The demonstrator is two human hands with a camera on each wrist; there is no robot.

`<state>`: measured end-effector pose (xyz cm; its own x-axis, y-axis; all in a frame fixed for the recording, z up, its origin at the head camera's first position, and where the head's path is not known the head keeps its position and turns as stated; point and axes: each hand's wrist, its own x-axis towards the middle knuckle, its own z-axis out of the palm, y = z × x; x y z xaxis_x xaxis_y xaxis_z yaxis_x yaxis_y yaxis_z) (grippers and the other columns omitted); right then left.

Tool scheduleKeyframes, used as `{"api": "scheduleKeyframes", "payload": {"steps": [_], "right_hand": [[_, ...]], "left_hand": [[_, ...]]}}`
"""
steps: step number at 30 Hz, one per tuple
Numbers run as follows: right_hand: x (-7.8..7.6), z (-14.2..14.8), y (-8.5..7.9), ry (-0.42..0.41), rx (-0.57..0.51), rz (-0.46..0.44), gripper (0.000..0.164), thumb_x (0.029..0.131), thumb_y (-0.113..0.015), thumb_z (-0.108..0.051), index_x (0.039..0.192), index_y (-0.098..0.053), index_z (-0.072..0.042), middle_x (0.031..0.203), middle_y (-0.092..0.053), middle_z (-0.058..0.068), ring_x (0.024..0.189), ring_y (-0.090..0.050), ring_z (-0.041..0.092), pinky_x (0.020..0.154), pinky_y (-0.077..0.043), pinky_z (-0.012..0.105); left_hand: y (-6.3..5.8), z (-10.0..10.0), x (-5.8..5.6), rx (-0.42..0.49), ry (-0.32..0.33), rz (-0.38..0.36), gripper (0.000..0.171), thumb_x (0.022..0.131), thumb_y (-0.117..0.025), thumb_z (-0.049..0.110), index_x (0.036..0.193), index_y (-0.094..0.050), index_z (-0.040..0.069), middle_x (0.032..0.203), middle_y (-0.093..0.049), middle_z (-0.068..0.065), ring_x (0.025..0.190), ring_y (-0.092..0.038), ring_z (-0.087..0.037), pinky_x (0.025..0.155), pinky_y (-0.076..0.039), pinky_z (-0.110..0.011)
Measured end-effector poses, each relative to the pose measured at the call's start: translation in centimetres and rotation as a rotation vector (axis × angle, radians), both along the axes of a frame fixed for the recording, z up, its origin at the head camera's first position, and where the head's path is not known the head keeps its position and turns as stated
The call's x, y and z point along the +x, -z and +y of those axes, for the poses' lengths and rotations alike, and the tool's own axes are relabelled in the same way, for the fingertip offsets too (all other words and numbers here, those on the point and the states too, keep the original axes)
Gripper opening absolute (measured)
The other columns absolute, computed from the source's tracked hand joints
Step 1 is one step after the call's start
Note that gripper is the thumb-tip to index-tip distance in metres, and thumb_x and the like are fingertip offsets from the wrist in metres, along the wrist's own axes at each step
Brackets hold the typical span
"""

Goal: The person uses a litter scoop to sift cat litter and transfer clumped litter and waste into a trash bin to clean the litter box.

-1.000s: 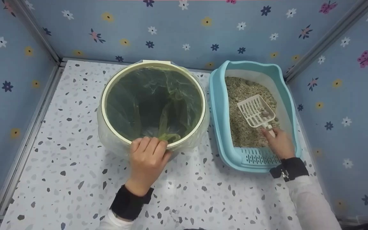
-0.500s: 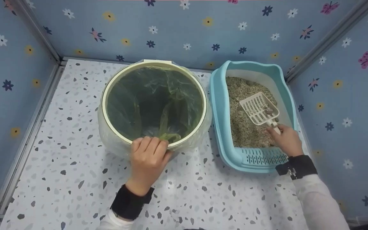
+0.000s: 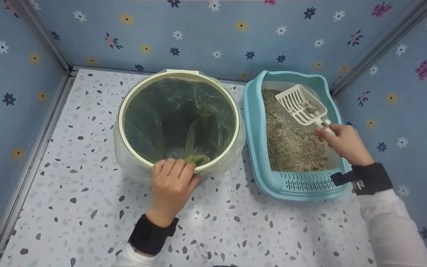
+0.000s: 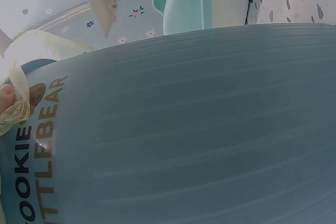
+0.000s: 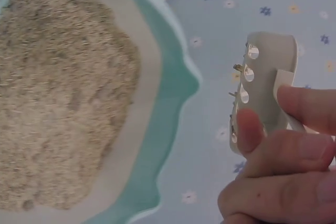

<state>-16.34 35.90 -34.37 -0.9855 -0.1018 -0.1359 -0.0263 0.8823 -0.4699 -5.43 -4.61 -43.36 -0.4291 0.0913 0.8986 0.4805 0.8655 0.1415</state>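
A white slotted litter scoop (image 3: pixel 302 105) hangs above the litter box, its handle gripped by my right hand (image 3: pixel 347 142). Some clumps (image 3: pixel 310 108) lie in the scoop near the handle. Beneath it, the blue litter box (image 3: pixel 254 148) holds grainy litter (image 3: pixel 295 148). My left hand (image 3: pixel 172 181) grips the near rim of a round trash can (image 3: pixel 122 137) lined with a thin clear bag (image 3: pixel 213 96). In the right wrist view the scoop (image 5: pixel 268 72) appears from behind, with bits poking through its slots. Only a fingertip (image 4: pixel 5 98) of the left hand shows in the left wrist view.
The can and the litter box stand side by side on a speckled floor (image 3: pixel 87 207). Flower-patterned panels (image 3: pixel 213 37) rise behind and on both sides. The right forearm passes close to the right panel (image 3: pixel 402 148).
The right hand has lifted the scoop up and away from the litter, moving back and to the right. The left hand has stayed on the rim.
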Motion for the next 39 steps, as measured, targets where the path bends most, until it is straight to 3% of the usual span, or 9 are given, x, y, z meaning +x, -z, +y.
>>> {"api": "scheduleKeyframes", "payload": {"steps": [4,9,13,23,31,39], "right_hand": [[-0.5,-1.8,-2.1,-0.084,0.025,0.049,0.045,0.093,-0.050,-0.046,0.094,-0.066,-0.004,0.066,-0.056,0.004,0.047,-0.040,0.008,0.045,-0.031,0.028],[-1.1,-4.5,-4.4,-0.149,0.052,0.095,0.040,0.092,-0.054,-0.044,0.086,-0.064,-0.006,0.059,-0.050,0.000,0.046,-0.038,0.008,0.044,-0.032,0.027],[-1.5,-6.7,-5.7,-0.192,0.066,0.103,0.037,0.092,-0.054,-0.044,0.081,-0.065,-0.010,0.054,-0.041,-0.002,0.044,-0.032,0.008,0.043,-0.030,0.026],[-2.6,-12.0,-8.2,-0.395,0.171,0.167,0.038,0.091,-0.054,-0.045,0.072,-0.056,-0.012,0.055,-0.040,-0.002,0.045,-0.035,0.011,0.046,-0.032,0.028],[-2.6,-15.7,-9.6,-0.538,0.308,0.228,0.041,0.092,-0.054,-0.042,0.064,-0.039,-0.015,0.053,-0.031,-0.004,0.046,-0.029,0.012,0.044,-0.024,0.028],[-1.5,-19.0,-9.9,-0.649,0.470,0.388,0.039,0.090,-0.057,-0.039,0.064,-0.046,-0.013,0.052,-0.034,-0.003,0.045,-0.033,0.015,0.041,-0.023,0.029]], "left_hand": [[0.0,0.0,0.0,0.001,-0.002,0.001,0.013,0.072,-0.066,0.017,0.074,-0.059,0.007,0.069,-0.056,-0.006,0.065,-0.050,-0.025,0.069,-0.036,-0.036],[0.2,0.0,0.0,0.000,0.002,-0.007,0.016,0.072,-0.068,0.021,0.075,-0.060,0.007,0.069,-0.057,-0.007,0.065,-0.051,-0.025,0.069,-0.037,-0.036],[0.3,0.0,0.0,0.001,0.005,-0.008,0.018,0.072,-0.068,0.022,0.076,-0.060,0.006,0.069,-0.057,-0.007,0.065,-0.050,-0.025,0.069,-0.037,-0.036],[0.1,0.0,0.2,-0.002,-0.002,-0.005,0.010,0.072,-0.064,0.014,0.073,-0.058,0.006,0.068,-0.055,-0.007,0.065,-0.050,-0.026,0.069,-0.037,-0.037],[0.1,-0.1,0.1,-0.002,0.000,-0.010,0.012,0.072,-0.065,0.016,0.074,-0.059,0.006,0.069,-0.056,-0.007,0.066,-0.051,-0.026,0.069,-0.037,-0.037],[0.0,-0.1,0.1,-0.005,0.006,0.007,0.011,0.072,-0.065,0.015,0.075,-0.060,0.005,0.069,-0.057,-0.007,0.067,-0.052,-0.026,0.069,-0.037,-0.037]]}}
